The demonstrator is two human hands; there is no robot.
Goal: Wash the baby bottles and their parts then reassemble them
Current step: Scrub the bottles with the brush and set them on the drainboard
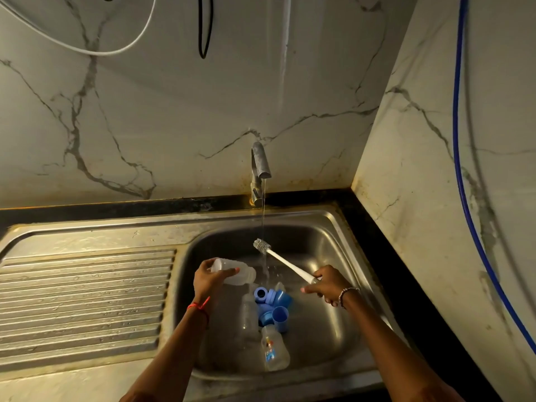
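The steel sink [333, 227] holds the unwashed parts: blue caps and rings [274, 307] and two clear bottles [274, 351] on the basin floor. The tap [261, 165] runs thinly. The left hand [207, 281] grips one bottle [235, 272] on its side above the basin. The right hand [329, 285] grips the brush [282, 262], bristles under the stream. Recommendation: wet bristles fully, turn the bottle mouth toward the brush, insert straight, then scrub base and shoulder.

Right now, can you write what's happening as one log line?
left hand: holds bottle | right hand: holds brush under running tap | sink: blue caps, more bottles
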